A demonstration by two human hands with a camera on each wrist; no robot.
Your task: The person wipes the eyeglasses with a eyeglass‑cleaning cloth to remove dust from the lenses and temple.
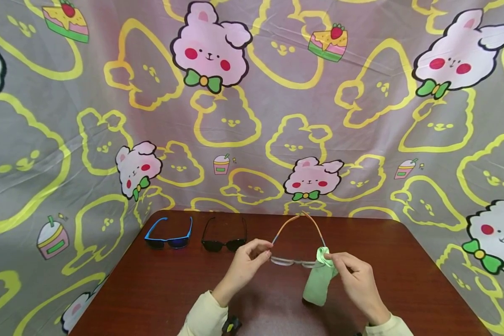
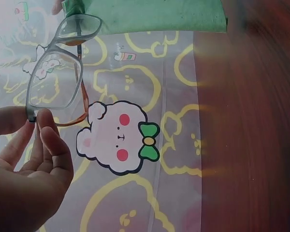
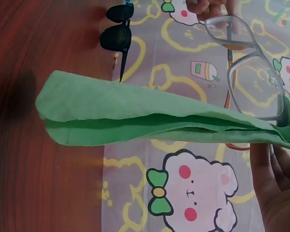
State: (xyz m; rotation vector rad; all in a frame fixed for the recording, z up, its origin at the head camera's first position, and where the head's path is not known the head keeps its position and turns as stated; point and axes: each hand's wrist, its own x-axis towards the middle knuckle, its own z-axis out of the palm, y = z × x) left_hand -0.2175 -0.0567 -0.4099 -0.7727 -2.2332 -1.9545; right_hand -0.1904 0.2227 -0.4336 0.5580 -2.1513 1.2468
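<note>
A pair of clear-lensed eyeglasses [image 1: 283,262] with orange-brown temples is held up over the dark table, temples pointing away. My left hand [image 1: 248,262] pinches the frame's left corner between thumb and fingers, plain in the left wrist view, where the glasses [image 2: 79,79] rise above the fingers. At the other corner my right hand [image 1: 358,280] pinches a green cloth [image 1: 318,282] against the frame. The cloth hangs down from that hand; in the right wrist view the folded cloth [image 3: 92,99] partly covers the right end of the glasses.
Blue-framed sunglasses [image 1: 168,243] and black sunglasses [image 1: 223,245] stand unfolded at the back left of the brown table [image 1: 382,261]. A patterned curtain [image 1: 252,140] with cartoon rabbits surrounds the table at the back and sides.
</note>
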